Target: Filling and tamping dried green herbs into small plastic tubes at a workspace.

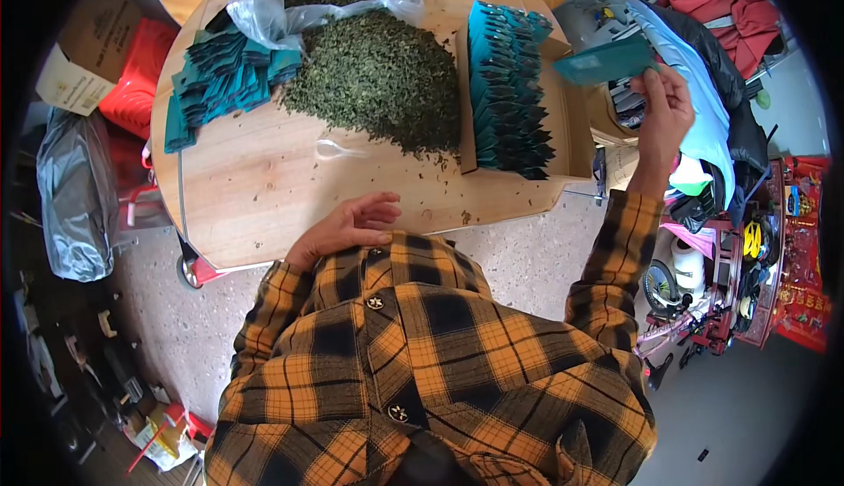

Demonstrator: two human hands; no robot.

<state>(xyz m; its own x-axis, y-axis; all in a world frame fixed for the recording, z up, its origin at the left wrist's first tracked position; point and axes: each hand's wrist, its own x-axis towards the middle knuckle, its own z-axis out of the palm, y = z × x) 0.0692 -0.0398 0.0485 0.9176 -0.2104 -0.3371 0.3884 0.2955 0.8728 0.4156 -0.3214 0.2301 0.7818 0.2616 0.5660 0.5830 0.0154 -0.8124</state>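
Between the thumb and fingers of my right hand (666, 100) is one end of a teal packet (605, 62), held up past the right side of a cardboard box (572, 136). Many similar teal packets (504, 90) stand packed in rows in that box. My left hand (349, 225) rests at the table's near edge against my shirt, fingers apart and holding nothing. A heap of dried green leaves (386, 80) covers the middle of the wooden table (290, 196). A clear plastic spoon (339, 149) lies in front of it. Flat teal packets (227, 80) are piled at the left.
An opened plastic bag (264, 11) of leaves sits behind the heap. Red plastic stools (138, 77) and a carton (89, 50) stand left. Clothes (692, 90) are heaped at the right, above a pink bicycle (672, 327). Leaf crumbs dot the tabletop.
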